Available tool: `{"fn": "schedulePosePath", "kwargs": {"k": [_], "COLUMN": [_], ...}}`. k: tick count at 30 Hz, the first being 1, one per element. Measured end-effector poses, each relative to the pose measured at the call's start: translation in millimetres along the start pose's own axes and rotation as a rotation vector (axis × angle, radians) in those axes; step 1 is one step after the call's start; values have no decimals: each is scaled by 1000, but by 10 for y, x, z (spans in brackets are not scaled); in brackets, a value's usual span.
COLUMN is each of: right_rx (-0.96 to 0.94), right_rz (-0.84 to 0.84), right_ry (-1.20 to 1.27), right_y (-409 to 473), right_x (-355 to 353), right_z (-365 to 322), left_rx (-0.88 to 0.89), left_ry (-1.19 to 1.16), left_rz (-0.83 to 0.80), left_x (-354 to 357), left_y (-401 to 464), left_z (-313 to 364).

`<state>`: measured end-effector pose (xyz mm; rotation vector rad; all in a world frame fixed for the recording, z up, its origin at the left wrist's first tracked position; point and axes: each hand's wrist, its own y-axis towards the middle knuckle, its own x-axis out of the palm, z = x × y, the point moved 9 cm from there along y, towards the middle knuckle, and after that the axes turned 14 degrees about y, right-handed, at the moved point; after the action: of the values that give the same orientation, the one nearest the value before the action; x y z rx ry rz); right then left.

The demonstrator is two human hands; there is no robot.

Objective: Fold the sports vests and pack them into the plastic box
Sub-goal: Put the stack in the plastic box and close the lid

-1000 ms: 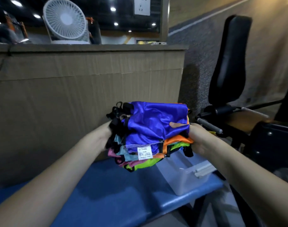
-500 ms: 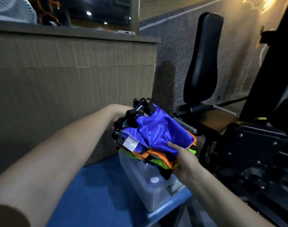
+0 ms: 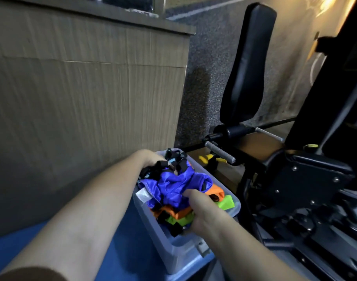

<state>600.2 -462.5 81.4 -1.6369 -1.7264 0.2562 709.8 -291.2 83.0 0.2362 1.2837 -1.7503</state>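
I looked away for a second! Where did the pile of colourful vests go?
Both hands carried the stack of vests rightwards and down into the plastic box; earlier it was held up in the air. The left hand and right hand still grip the stack, purple vest on top. The box stayed on the blue bench.

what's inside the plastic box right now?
The plastic box holds a stack of folded vests: blue on top, orange and green below, black straps at the far end. Both hands, left and right, grip the stack. The box's bottom is covered.
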Motion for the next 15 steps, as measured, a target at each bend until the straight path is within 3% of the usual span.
{"fn": "schedulePosePath", "kwargs": {"k": [3, 6, 11, 13, 15], "right_rx": [-40, -79, -119, -156, -264], "right_rz": [49, 95, 78, 74, 186], "right_ry": [0, 18, 29, -5, -170], "right_y": [83, 89, -118, -190, -182], "right_x": [-16, -41, -72, -43, -128], "right_z": [-10, -81, -254, -379, -565], "left_rx": [9, 36, 99, 109, 87], "left_ry": [165, 194, 257, 303, 319], "left_rz": [100, 102, 253, 278, 305], "left_x": [-9, 50, 89, 91, 71], "left_y": [194, 319, 162, 197, 227], "left_z": [4, 20, 157, 189, 185]}}
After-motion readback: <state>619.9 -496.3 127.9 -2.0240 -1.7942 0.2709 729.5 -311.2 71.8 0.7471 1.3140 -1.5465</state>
